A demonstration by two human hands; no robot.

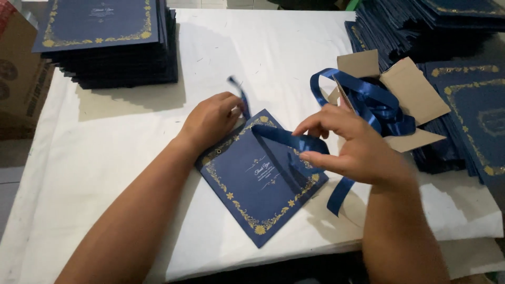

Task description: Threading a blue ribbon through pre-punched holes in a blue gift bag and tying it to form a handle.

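Observation:
A flat navy paper bag [247,184] with gold floral borders lies tilted on the white table [105,152]. My left hand [210,120] rests on its upper left corner and pinches one end of a blue satin ribbon [286,138], whose tip sticks up behind the fingers. My right hand [352,144] hovers over the bag's right side with thumb and fingers closed on the same ribbon. The ribbon spans between both hands, and its other end hangs down past the bag's right edge.
A tall stack of navy bags [105,42] stands at the back left beside a cardboard box [21,68]. More navy bags [468,115] are piled at the right. A small open cardboard box [410,94] holds a tangle of blue ribbon [368,97].

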